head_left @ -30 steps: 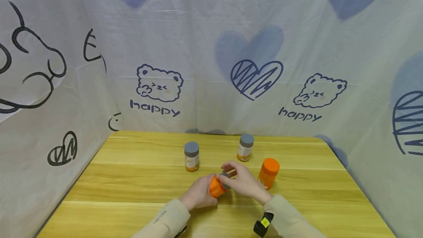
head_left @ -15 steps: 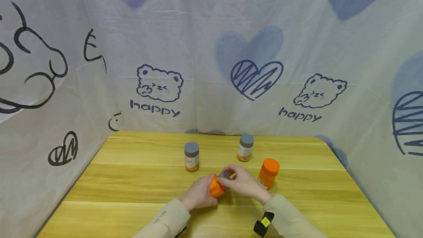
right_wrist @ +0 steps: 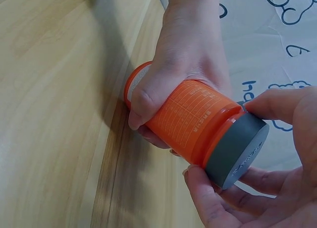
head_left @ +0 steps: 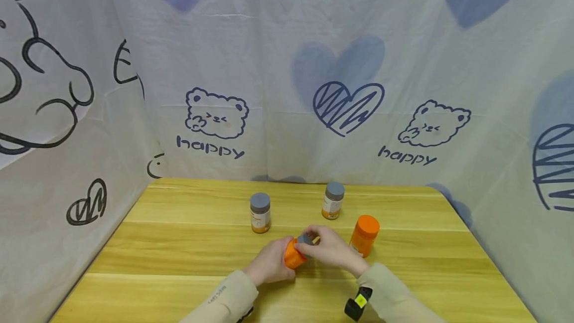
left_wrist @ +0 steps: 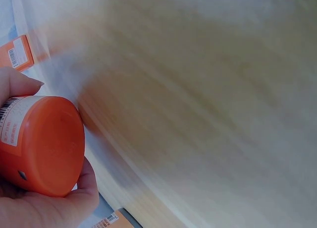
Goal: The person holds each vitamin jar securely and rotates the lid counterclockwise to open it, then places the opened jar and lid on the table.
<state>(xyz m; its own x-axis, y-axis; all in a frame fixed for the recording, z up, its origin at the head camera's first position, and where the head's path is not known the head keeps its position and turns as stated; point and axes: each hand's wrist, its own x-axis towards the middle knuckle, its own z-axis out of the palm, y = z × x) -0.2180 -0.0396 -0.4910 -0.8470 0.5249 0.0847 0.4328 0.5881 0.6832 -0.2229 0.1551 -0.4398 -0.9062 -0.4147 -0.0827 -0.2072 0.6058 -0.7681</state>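
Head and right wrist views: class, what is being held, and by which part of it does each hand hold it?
An orange bottle: the left hand grips its body, and the right hand holds its gray cap by the side.

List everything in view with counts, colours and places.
Table: one, yellow, lower half
Cloth: count unclear, patterned white, behind and beside table
Held bottle: one, orange, over table
Lid: one, grey, on held bottle
Grey-lidded bottles: two, grey, white, orange, table's far half
Orange-lidded bottle: one, orange, right of held bottle
Sleeves: two, beige, bottom edge
Wrist devices: two, black, by sleeves
Left hand: one, bare, gripping held bottle
Right hand: one, bare, fingers on lid
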